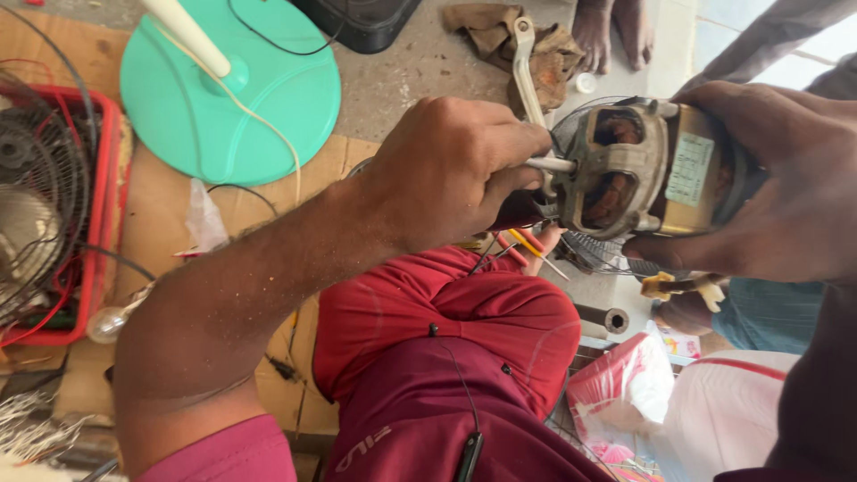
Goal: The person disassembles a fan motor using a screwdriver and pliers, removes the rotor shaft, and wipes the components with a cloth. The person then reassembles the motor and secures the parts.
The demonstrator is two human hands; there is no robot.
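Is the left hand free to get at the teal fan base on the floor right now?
Probably not: the left hand is closed around a tool at the fan motor, which the right hand steadies. The teal fan base lies uncovered nearby.

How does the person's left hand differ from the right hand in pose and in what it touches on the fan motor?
The left hand is closed in a fist around the thin metal shaft at the front of the grey and brass-coloured fan motor; the right hand lies more open, its fingers wrapped over the motor's rear body. The left forearm crosses the picture from the lower left, while the right enters from the right edge. Both are bare and touch the motor.
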